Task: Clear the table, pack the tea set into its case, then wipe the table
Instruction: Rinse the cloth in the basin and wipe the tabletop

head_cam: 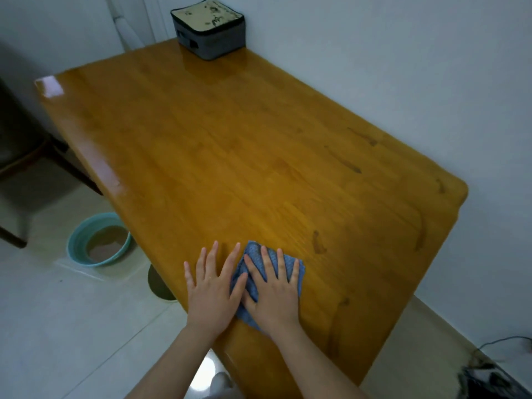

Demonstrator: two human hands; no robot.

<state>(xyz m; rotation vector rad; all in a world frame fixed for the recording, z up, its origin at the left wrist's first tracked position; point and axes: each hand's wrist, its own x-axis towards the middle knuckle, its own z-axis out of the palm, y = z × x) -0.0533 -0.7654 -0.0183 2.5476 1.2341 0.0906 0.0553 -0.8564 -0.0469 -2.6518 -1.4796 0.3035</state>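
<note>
1. Table (259, 139): glossy orange-brown wood, seen from its near end. One long side runs along the wall, the other faces open floor.
2. Cloth (254, 250): blue and folded. It lies flat on the table close to the near end, nearer the open-floor side than the wall side.
3. Right hand (276, 295): palm down on top of the cloth, covering most of it. Its fingers (280, 263) are straight and spread wide, pressing the cloth to the table and gripping nothing.
4. Left hand (211, 292): palm down on bare table just beside the cloth, by the table's open-floor edge. Fingers (211, 257) are straight and fanned apart. The thumb lies over the cloth's edge, touching the right hand.
5. Case (208, 27): grey sides and a beige top with dark markings, lid down. It stands on the table's far corner against the wall, well apart from the hands.
6. Dark streaks (345, 162): several short marks on the table surface, mostly toward the wall side.
7. Basin (77, 234): teal and round, on the floor beside the table's open-floor edge, holding brownish water.
8. Chair (17, 156): dark, on the floor beyond the table's open-floor side, only partly in view.
</note>
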